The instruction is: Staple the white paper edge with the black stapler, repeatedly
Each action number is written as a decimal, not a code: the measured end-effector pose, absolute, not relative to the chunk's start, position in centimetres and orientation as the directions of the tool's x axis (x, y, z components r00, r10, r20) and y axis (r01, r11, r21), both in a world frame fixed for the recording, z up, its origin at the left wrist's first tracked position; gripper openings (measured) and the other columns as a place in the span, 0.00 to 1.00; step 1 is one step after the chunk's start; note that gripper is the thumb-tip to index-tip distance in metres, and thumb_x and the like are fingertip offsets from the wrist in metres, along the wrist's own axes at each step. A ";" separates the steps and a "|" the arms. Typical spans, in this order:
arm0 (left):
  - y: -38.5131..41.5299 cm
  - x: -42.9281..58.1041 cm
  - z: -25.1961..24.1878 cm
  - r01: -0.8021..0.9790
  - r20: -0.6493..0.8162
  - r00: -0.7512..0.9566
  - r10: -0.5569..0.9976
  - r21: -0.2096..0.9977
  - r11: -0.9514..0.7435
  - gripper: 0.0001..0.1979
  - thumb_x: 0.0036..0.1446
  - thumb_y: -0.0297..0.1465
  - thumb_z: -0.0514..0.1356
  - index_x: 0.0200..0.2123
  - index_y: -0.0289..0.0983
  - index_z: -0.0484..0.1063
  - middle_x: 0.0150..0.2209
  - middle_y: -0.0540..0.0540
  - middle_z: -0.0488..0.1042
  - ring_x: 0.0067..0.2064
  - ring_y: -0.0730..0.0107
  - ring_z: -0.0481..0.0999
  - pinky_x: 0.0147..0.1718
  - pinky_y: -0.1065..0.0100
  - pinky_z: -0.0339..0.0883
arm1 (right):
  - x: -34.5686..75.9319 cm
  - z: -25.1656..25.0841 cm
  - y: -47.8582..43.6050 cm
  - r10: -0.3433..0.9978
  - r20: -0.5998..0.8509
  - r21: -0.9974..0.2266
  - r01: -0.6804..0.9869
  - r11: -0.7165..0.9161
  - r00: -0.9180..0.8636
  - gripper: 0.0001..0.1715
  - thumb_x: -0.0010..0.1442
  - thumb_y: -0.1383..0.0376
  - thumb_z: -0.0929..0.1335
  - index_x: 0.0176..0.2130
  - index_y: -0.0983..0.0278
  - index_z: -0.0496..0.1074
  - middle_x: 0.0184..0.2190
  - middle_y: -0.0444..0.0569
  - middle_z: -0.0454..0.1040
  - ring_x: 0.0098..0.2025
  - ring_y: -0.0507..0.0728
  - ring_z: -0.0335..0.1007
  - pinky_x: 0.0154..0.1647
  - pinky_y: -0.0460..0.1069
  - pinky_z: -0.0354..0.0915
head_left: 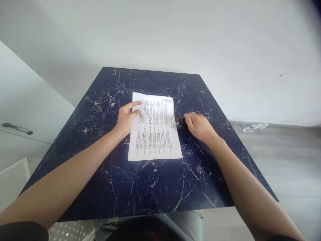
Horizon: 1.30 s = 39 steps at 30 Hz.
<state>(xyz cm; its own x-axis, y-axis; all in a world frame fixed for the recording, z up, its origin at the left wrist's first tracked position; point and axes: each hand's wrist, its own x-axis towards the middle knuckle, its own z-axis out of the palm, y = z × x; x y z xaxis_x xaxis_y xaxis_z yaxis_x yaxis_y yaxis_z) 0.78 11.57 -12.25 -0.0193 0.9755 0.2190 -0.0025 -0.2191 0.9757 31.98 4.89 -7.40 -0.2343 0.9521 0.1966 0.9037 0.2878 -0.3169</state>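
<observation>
Printed sheets of paper [155,134] lie on the dark blue marbled table, their lines of text running sideways. My left hand [127,117] grips the left edge of the sheets, thumb and forefinger on top and the other fingers hidden. At the right edge of the paper is a black stapler [181,122], its front end meeting the sheets. My right hand [198,126] is closed over the back part of the stapler, covering most of it. Whether its jaw is pressed down I cannot tell.
The table [155,187] stands against a white wall. A small greyish piece [112,104] lies on it, left of the paper. On the floor to the right is a clear plastic object [255,127]. A white cabinet with a dark handle [17,128] is at left.
</observation>
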 end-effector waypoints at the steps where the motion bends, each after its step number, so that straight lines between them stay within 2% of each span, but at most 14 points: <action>1: 11.6 0.8 -12.3 0.001 0.218 -0.021 0.976 0.976 -0.218 0.17 0.56 0.22 0.64 0.48 0.40 0.82 0.46 0.45 0.81 0.39 0.64 0.81 0.41 0.61 0.78 | 32.3 -7.3 4.9 0.944 0.182 -0.335 0.885 0.323 -0.276 0.26 0.76 0.54 0.52 0.31 0.60 0.65 0.31 0.50 0.73 0.34 0.60 0.69 0.34 0.53 0.58; 6: 11.7 0.6 -12.6 0.027 0.231 -0.027 0.972 0.973 -0.231 0.18 0.56 0.23 0.65 0.49 0.40 0.82 0.47 0.45 0.81 0.36 0.67 0.80 0.35 0.64 0.77 | 34.5 -7.0 5.3 0.887 0.088 -0.339 0.824 0.455 -0.453 0.18 0.70 0.49 0.64 0.46 0.58 0.70 0.42 0.52 0.77 0.42 0.63 0.72 0.39 0.54 0.64; 11: 11.8 0.6 -12.6 0.012 0.225 -0.026 0.974 0.974 -0.225 0.18 0.55 0.24 0.65 0.49 0.40 0.82 0.45 0.45 0.81 0.36 0.66 0.80 0.34 0.65 0.77 | 37.0 -7.6 5.9 0.916 0.101 -0.235 0.885 0.402 -0.389 0.16 0.67 0.53 0.66 0.50 0.58 0.71 0.46 0.54 0.77 0.44 0.65 0.73 0.38 0.55 0.64; 15: 11.8 0.6 -12.6 0.048 0.226 -0.029 0.974 0.973 -0.224 0.18 0.55 0.25 0.65 0.49 0.40 0.82 0.44 0.45 0.81 0.34 0.68 0.79 0.33 0.64 0.77 | 38.1 -8.1 6.3 0.936 0.112 -0.213 0.912 0.350 -0.333 0.16 0.67 0.53 0.66 0.49 0.58 0.72 0.44 0.54 0.78 0.41 0.65 0.73 0.36 0.55 0.63; 18: 11.7 0.6 -12.7 0.091 0.250 -0.014 0.968 0.965 -0.248 0.17 0.56 0.26 0.64 0.50 0.41 0.81 0.46 0.45 0.81 0.35 0.67 0.79 0.37 0.62 0.78 | 38.2 -8.0 6.4 0.937 0.125 -0.224 0.911 0.347 -0.326 0.16 0.66 0.53 0.66 0.49 0.59 0.71 0.43 0.54 0.78 0.41 0.65 0.73 0.35 0.55 0.63; 22: 11.6 0.7 -12.6 0.166 0.317 0.054 0.947 0.932 -0.321 0.17 0.58 0.26 0.62 0.51 0.41 0.80 0.50 0.44 0.80 0.44 0.61 0.81 0.50 0.54 0.77 | 38.4 -7.7 6.4 0.937 0.126 -0.287 0.892 0.348 -0.325 0.17 0.64 0.51 0.69 0.45 0.59 0.71 0.40 0.52 0.79 0.38 0.63 0.73 0.35 0.54 0.62; 26: 11.2 0.9 -12.1 0.344 0.438 0.135 0.889 0.820 -0.457 0.19 0.57 0.23 0.61 0.50 0.42 0.80 0.59 0.45 0.75 0.60 0.56 0.75 0.66 0.49 0.64 | 39.1 -7.8 6.7 0.941 0.121 -0.329 0.881 0.340 -0.317 0.19 0.63 0.48 0.69 0.43 0.59 0.70 0.38 0.51 0.78 0.36 0.61 0.73 0.35 0.53 0.61; 31: 10.8 1.1 -12.3 0.599 0.395 0.138 0.908 0.697 -0.394 0.19 0.57 0.21 0.61 0.52 0.38 0.77 0.65 0.37 0.68 0.70 0.45 0.62 0.70 0.40 0.55 | 40.1 -8.1 7.1 0.916 0.088 -0.339 0.853 0.398 -0.392 0.24 0.58 0.49 0.73 0.46 0.59 0.70 0.41 0.52 0.78 0.40 0.64 0.73 0.38 0.54 0.63; 33: 10.4 1.3 -12.3 0.657 0.401 0.151 0.904 0.643 -0.394 0.19 0.58 0.22 0.61 0.53 0.36 0.76 0.66 0.34 0.65 0.72 0.41 0.58 0.70 0.38 0.53 | 40.4 -8.2 7.1 0.902 0.083 -0.370 0.828 0.422 -0.423 0.25 0.57 0.52 0.74 0.49 0.60 0.70 0.44 0.53 0.78 0.42 0.65 0.73 0.40 0.55 0.63; 35: 9.7 1.6 -12.1 0.680 0.473 0.175 0.864 0.576 -0.454 0.19 0.59 0.22 0.61 0.53 0.36 0.75 0.68 0.35 0.62 0.71 0.41 0.57 0.69 0.38 0.53 | 40.5 -8.1 7.1 0.899 0.088 -0.385 0.818 0.428 -0.429 0.23 0.57 0.54 0.73 0.49 0.61 0.71 0.43 0.54 0.78 0.41 0.65 0.73 0.40 0.54 0.63; 37: 8.9 2.1 -11.7 0.665 0.544 0.242 0.803 0.510 -0.546 0.16 0.60 0.23 0.60 0.50 0.38 0.76 0.66 0.37 0.64 0.68 0.45 0.62 0.67 0.40 0.57 | 40.5 -8.1 7.1 0.900 0.096 -0.372 0.824 0.428 -0.425 0.21 0.56 0.55 0.73 0.47 0.61 0.72 0.41 0.53 0.79 0.39 0.64 0.73 0.38 0.54 0.61; 39: 8.2 2.6 -11.5 0.599 0.543 0.381 0.748 0.472 -0.647 0.12 0.61 0.24 0.58 0.45 0.39 0.78 0.56 0.40 0.72 0.60 0.51 0.71 0.61 0.46 0.65 | 40.4 -8.1 7.1 0.900 0.105 -0.356 0.830 0.430 -0.422 0.20 0.56 0.56 0.73 0.46 0.62 0.72 0.40 0.53 0.78 0.38 0.64 0.72 0.37 0.53 0.60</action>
